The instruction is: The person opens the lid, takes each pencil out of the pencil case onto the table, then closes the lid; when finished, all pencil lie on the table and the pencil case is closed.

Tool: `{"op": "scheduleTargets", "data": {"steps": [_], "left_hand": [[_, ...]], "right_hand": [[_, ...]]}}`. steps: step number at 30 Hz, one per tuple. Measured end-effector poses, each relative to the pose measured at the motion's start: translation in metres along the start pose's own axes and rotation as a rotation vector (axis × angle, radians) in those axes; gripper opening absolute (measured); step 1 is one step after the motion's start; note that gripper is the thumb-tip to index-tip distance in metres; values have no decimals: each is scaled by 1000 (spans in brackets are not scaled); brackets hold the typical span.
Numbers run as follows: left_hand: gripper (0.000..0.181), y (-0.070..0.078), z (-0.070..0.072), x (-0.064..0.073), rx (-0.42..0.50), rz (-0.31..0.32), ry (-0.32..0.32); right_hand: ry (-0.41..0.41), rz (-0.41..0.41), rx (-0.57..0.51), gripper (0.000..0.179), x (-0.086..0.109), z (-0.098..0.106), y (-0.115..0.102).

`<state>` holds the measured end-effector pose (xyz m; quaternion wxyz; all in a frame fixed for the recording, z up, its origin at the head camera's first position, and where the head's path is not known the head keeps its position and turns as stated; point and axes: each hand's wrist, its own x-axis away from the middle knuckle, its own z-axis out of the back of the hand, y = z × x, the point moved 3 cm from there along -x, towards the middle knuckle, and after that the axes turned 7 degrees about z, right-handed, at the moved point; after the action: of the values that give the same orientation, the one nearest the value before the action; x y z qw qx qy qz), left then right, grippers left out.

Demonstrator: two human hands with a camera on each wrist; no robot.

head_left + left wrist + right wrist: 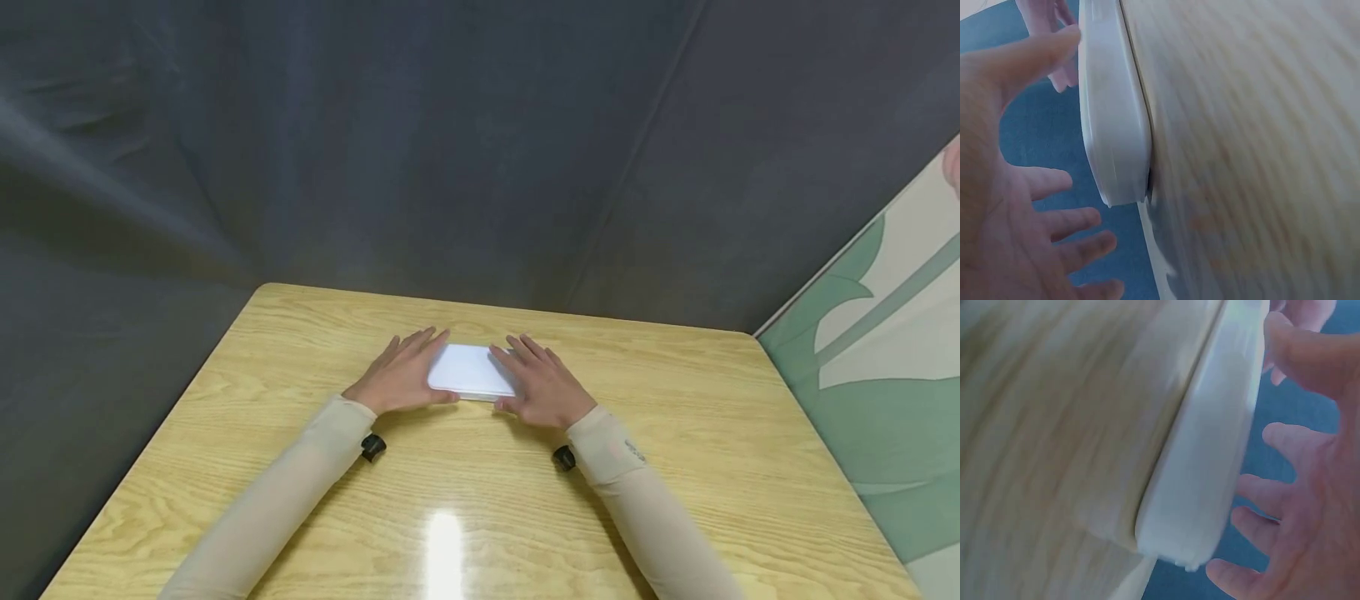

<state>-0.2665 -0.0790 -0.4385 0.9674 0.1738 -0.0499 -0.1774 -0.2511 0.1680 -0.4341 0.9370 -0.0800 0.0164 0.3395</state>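
A flat white rectangular case with rounded corners (468,369) lies on the wooden table, between the two hands. At its left end is my left hand (401,375), fingers spread and thumb along the near edge. My right hand (543,386) mirrors it at the right end, its fingers reaching over the top there. In the left wrist view the left thumb tip overlaps the rim of the case (1113,106), and the other fingers stand apart from its end. The right wrist view shows the right thumb tip beside the case's edge (1200,444), with loosely spread fingers alongside.
The wood-grain table (480,467) extends around the case, with a bright light reflection near its front. A dark curtain (465,150) hangs behind the table. Patterned green and white fabric (892,383) is at the right. Black wrist devices (372,447) show below both sleeves.
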Motion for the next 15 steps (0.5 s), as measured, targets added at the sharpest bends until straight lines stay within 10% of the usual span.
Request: {"op": "scheduleTargets", "data": {"steps": [15], "left_hand": [[102, 0, -9, -10, 62, -8, -36]], "right_hand": [[0, 25, 130, 77, -11, -5, -9]]}}
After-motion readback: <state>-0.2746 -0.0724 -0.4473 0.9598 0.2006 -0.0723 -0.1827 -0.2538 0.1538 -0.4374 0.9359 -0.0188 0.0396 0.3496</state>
